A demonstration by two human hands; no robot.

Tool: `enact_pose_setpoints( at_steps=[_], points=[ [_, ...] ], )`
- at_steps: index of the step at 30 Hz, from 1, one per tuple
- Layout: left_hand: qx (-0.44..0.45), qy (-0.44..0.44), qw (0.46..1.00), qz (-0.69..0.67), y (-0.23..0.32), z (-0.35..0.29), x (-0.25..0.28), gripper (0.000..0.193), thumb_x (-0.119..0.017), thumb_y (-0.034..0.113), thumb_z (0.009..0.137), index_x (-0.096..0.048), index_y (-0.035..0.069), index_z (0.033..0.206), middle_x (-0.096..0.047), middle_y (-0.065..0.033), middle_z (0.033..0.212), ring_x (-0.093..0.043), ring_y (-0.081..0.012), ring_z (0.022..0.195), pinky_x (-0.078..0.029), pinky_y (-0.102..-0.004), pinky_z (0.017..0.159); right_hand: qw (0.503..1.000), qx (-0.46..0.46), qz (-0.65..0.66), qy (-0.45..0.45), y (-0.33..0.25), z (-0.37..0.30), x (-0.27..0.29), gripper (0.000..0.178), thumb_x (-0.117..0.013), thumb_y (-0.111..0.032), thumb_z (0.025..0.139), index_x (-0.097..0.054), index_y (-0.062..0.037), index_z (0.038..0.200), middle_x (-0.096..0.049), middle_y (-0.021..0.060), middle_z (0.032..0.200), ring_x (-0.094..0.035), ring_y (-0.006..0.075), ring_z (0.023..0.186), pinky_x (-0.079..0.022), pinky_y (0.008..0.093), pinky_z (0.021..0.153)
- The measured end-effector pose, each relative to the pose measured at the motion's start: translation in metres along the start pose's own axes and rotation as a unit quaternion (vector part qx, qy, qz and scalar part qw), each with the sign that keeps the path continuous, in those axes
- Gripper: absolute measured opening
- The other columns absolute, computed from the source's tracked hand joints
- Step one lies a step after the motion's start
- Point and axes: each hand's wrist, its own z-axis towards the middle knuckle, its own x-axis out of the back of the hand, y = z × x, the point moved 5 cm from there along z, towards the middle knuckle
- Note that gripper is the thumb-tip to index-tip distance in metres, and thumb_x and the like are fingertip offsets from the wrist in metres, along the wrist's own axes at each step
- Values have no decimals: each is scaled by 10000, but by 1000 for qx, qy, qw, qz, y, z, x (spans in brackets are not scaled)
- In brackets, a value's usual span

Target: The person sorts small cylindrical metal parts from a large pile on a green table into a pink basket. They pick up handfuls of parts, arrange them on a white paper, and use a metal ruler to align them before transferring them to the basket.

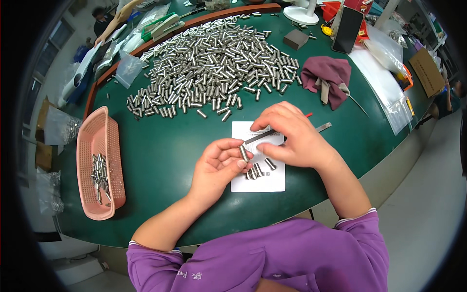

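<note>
My left hand (214, 168) pinches a short shiny metal pin (243, 153) between thumb and fingers, held upright above a printed white sheet (265, 185). In my right hand (299, 138) is a slim dark flat file (260, 136), its tip close to the pin's upper end. A red end pokes out behind that hand. Beyond its knuckles a narrow silvery metal strip (323, 127) shows, the rest hidden by the hand. Several loose metal pins (270, 164) lie on the sheet below my hands.
A big heap of metal pins (214, 63) covers the green table's far middle. On the left stands a pink basket (116, 180) with pins inside. A maroon cloth (335, 73), a dark block (296, 39) and a propped phone (348, 29) are at the right.
</note>
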Motion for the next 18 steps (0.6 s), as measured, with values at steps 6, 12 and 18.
enact_pose_setpoints(
  at_steps=[6, 12, 18],
  points=[
    [14, 27, 1000, -7, 0, 2, 5, 343, -598, 24, 901, -504, 15, 1231, -634, -130, 1055, -638, -159, 891, -531, -285, 802, 980, -165, -88, -74, 24, -9, -1, 106, -680, -161, 744, -658, -86, 814, -581, 58, 883, -527, 257, 945, -415, 392, 875],
    [10, 32, 999, -8, 0, 3, 8, 369, -597, -42, 879, -497, -9, 1232, -629, -153, 1074, -649, -189, 953, -533, -303, 867, 989, -129, -67, -19, 23, -6, 2, 79, -643, -108, 802, -599, -65, 851, -585, 65, 846, -551, 243, 868, -452, 366, 781],
    [-3, 48, 999, 0, 0, 4, 12, 362, -611, -53, 865, -507, -16, 1210, -634, -152, 1054, -655, -187, 938, -537, -291, 856, 936, -256, 236, -47, 9, -3, 5, 66, -568, -68, 903, -533, -44, 954, -587, 34, 803, -592, 118, 697, -479, 268, 630]
  ],
)
